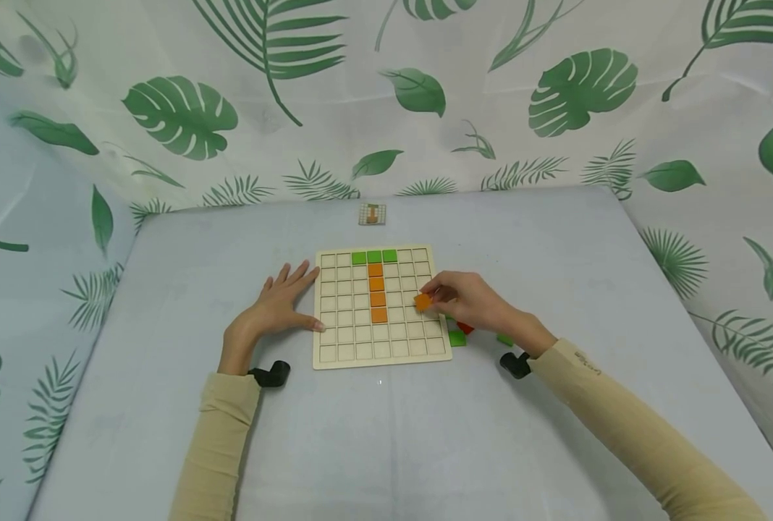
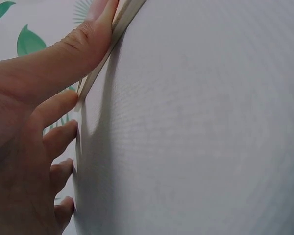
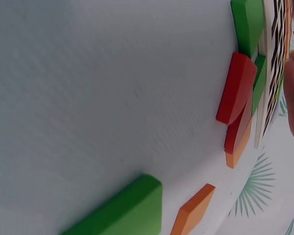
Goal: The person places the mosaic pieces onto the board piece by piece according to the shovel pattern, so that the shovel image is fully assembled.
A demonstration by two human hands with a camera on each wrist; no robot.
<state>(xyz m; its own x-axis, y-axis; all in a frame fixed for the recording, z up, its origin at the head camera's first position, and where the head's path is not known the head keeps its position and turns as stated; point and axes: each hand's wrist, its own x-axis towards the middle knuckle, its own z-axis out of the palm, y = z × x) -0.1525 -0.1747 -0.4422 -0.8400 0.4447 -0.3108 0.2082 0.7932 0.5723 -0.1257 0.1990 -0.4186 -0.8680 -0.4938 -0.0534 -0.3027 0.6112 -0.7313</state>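
Where the two tan fabric sleeves (image 1: 213, 449) came in at seven and four o'clock of the board's centre, a small black wrist device (image 1: 272, 373) showed at each cuff. Loose at four o'clock, just off the board, lay a flat green square tile (image 1: 457, 338) and a red square tile (image 1: 466, 328), the latter partly hidden by the hand; the right wrist view showed more loose tiles, orange ones (image 3: 192, 210) among them.

The left hand (image 1: 277, 300) was spread at nine o'clock, thumb and forefinger at the edge of the pale, wooden-looking gridded board (image 1: 393, 352). At three o'clock the right hand (image 1: 467, 297) pinched a small orange square tile (image 1: 423, 302) over the board; whether it touched the grid, I could not tell. That tile was probably light, stiff, smooth and hardly fragile, best taken by opposite edges between thumb and fingertip, leaving the underside free.

From the centre towards twelve o'clock ran a column of four orange tiles (image 1: 376, 284), topped by a row of three green tiles (image 1: 374, 257). Beyond, near twelve, sat a small patterned card (image 1: 372, 214), then a white leaf-printed sheet (image 1: 334, 137).
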